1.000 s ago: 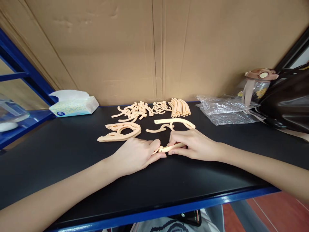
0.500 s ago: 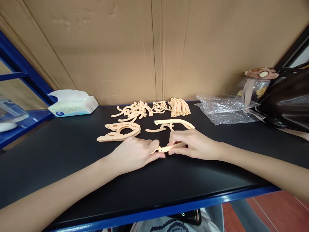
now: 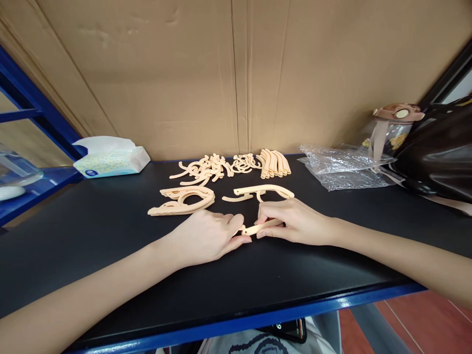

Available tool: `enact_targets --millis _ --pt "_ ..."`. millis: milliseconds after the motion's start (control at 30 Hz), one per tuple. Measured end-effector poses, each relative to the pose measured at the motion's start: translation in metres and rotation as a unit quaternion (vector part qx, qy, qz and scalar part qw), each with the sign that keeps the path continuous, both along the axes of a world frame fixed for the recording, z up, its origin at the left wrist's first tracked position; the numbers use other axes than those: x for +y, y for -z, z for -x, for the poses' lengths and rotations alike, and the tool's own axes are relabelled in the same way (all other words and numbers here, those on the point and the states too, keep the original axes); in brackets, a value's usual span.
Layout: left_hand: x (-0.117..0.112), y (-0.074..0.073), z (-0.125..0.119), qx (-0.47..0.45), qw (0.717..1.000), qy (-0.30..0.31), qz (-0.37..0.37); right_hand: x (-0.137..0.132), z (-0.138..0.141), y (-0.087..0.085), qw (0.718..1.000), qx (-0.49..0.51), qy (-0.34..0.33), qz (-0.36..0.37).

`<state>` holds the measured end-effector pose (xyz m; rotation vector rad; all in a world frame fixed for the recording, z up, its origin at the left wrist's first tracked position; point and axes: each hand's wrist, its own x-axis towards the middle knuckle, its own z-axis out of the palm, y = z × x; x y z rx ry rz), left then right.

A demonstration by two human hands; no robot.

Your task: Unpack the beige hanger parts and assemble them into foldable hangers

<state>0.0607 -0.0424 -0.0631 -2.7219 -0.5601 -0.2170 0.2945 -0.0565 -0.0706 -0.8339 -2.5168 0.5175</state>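
Over the front of the table my left hand (image 3: 212, 235) pinches a small beige plastic piece, mostly hidden by the thumb and fingers. My right hand (image 3: 291, 223) grips a beige folding-hanger arm (image 3: 254, 229), whose holed end meets the piece at my left fingertips. Just behind my right hand lie a loose hanger arm (image 3: 263, 189) and a curved hook piece (image 3: 238, 198), partly covered by the hand. Behind my left hand rests a stack of folded beige hangers (image 3: 180, 200).
Farther back lie a heap of hook pieces (image 3: 206, 167) and a bundle of hanger arms (image 3: 275, 163). A tissue pack (image 3: 110, 157) stands at left. Clear plastic bags (image 3: 342, 167), a bottle (image 3: 398, 128) and a dark bag (image 3: 438, 152) are at right. Cardboard (image 3: 165, 78) walls the back.
The loose hanger arm behind my right hand has shifted slightly left and toward me. Both hands keep their grips and have barely moved.
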Motion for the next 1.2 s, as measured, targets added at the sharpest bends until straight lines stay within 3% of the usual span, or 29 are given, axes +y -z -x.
enact_targets --millis 333,633,867,1200 --pt "0.0003 0.0019 -0.0005 0.009 1.000 -0.002 0.025 0.0000 0.0030 0.0030 0.997 -0.034 0.003 -0.075" --pt "0.0016 0.0029 0.0013 0.029 0.999 -0.019 0.009 0.0003 0.0018 0.0033 0.997 -0.025 0.012 -0.078" --pt "0.0003 0.0027 0.0009 0.043 0.999 -0.017 -0.002 0.0001 0.0023 0.0033 0.998 -0.015 0.009 -0.055" --pt "0.0004 0.0033 0.0007 0.017 0.997 0.010 -0.072 -0.0022 0.0027 0.0002 0.999 -0.005 0.017 0.028"
